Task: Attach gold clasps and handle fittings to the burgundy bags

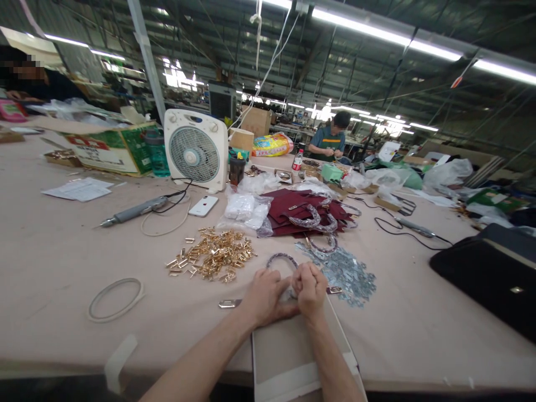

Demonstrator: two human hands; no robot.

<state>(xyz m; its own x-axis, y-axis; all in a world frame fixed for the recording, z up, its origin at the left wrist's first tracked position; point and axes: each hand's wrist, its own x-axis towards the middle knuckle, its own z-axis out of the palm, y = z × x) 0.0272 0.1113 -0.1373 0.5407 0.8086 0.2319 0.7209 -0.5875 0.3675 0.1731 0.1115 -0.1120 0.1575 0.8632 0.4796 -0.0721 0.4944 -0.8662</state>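
My left hand (263, 296) and my right hand (310, 287) are both closed, pressed together near the table's front edge. Between them they grip a plastic-wrapped bag handle (281, 259) that arcs up behind my knuckles. A metal fitting (334, 290) pokes out to the right of my right hand. Another silver fitting (229, 303) lies on the table left of my left hand. A pile of gold clasps (213, 257) sits just beyond my left hand, and a pile of silver plates (345, 271) beyond my right. A flat beige board (288, 352) lies under my wrists.
Maroon bag pieces with wrapped handles (307, 215) lie further back, next to plastic packets (245, 209), a phone (203, 205) and a white fan (196, 148). A black bag (494, 273) sits at right, a ring (115, 298) at left. A person (331, 139) works at the far side.
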